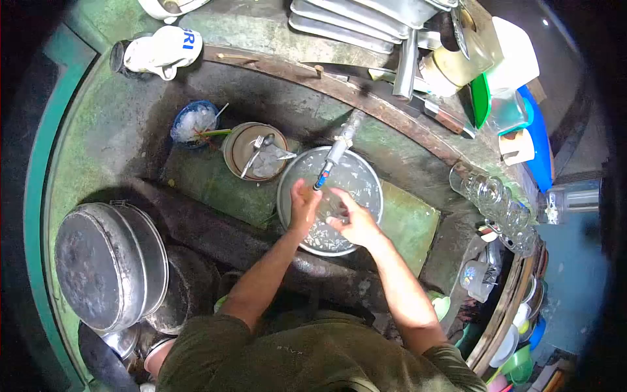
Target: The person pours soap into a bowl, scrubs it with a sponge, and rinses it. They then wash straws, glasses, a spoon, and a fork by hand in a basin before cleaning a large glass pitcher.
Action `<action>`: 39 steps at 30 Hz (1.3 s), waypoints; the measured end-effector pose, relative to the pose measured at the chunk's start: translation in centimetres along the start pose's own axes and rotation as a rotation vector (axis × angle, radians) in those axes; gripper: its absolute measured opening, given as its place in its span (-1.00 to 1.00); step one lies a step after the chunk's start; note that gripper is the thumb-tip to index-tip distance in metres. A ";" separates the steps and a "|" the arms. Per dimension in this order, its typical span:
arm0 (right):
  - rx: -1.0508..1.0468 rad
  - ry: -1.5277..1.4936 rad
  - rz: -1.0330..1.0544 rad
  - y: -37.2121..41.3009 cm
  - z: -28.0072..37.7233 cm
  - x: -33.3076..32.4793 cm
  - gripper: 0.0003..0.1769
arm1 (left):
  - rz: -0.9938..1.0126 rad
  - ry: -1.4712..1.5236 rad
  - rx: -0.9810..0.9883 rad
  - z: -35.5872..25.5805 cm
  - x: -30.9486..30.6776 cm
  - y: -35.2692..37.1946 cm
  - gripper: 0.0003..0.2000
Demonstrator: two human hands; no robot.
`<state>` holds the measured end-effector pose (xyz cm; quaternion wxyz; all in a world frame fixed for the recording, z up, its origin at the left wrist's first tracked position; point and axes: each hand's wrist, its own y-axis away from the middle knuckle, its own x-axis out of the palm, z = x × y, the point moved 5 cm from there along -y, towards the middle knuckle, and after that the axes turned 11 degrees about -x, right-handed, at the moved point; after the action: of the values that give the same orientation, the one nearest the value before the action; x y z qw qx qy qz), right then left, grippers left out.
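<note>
My left hand [304, 206] is just under the tap [338, 151], its fingers curled up beside the spout. Facing it, my right hand [356, 221] has bent fingers and a thumb curved round what looks like a clear glass [328, 206]. The glass is see-through, so its outline is hard to make out between the hands. Both hands are over a round metal basin [375, 196] of water with small pale bits floating in it.
Left of the basin stand a pot [230, 151] holding cutlery and a blue bowl [176, 130]. Large blackened pots [91, 268] are at the left. Metal trays [346, 29] and knives [447, 117] lie on the ledge above. Several clear glasses [493, 196] line the right edge.
</note>
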<state>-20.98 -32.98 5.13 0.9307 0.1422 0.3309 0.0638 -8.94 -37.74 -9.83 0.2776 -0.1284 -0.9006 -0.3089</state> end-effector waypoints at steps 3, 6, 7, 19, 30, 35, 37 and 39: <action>-0.311 0.080 -0.067 -1.9 0.4 2.5 -0.22 | -0.134 -0.659 0.512 -2.9 -0.5 0.2 -0.20; -0.188 0.180 -0.048 -4.9 -0.5 4.1 -0.48 | -0.170 -0.724 0.546 -4.7 0.7 1.7 -0.24; -0.138 0.248 -0.053 -5.3 -0.1 3.7 -0.62 | -0.054 -0.369 0.281 -3.5 0.4 1.5 -0.28; -0.125 0.056 -0.064 -3.8 -1.3 7.2 -0.92 | 0.592 -1.634 0.125 -8.3 6.1 -2.3 -0.80; -0.258 0.235 -0.383 -8.5 0.9 6.2 -0.87 | 0.153 0.497 -0.255 0.8 -2.8 -2.4 -0.44; -0.039 -0.463 -0.391 -7.1 -0.6 6.6 -0.91 | -0.038 0.497 -0.306 -1.1 -3.6 -1.9 -0.44; -0.393 0.294 -0.306 -4.3 0.3 6.9 -0.88 | 0.032 0.000 -0.130 -2.1 -3.9 -2.8 -0.45; -0.387 0.261 -0.277 -3.0 -0.5 7.3 -0.86 | 0.092 -0.012 -0.167 -5.1 -1.6 -1.6 -0.51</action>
<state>-15.60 -34.16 -0.47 0.8900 -0.0945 0.4459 0.0155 -6.16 -42.30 -8.15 0.2745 -0.1939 -0.8664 -0.3692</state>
